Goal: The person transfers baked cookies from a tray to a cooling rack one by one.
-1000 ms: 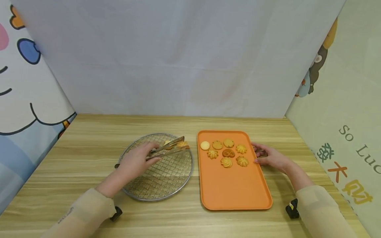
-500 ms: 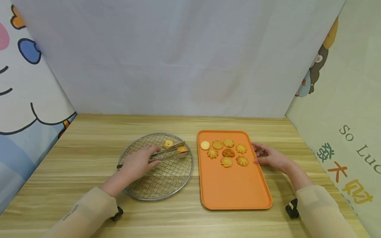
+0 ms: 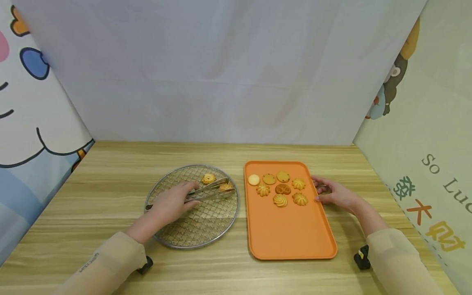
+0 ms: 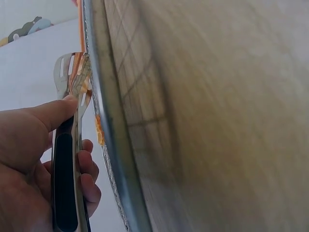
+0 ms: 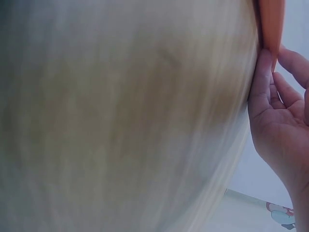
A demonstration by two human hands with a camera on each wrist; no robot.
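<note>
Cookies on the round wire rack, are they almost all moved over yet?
Not nearly. One cookie sits on the wire rack, and the left hand holds tongs around a second cookie on the mesh. Seven cookies wait on the orange tray, whose edge the right hand touches.

Looks like a staged recording booth, not a real kitchen; wood-grain tabletop (image 3: 110, 172) boxed in on 3 sides by hung cloth; plain white sheet (image 3: 221, 69) at the back, cartoon-print fabric (image 3: 33, 102) on the left, pale green printed cloth w/ letters & characters (image 3: 427, 164) on the right; baking props only: round wire rack (image 3: 173, 239), orange tray (image 3: 291, 237) w/ cookies (image 3: 280, 200); no appliances or cupboards in view.
</note>
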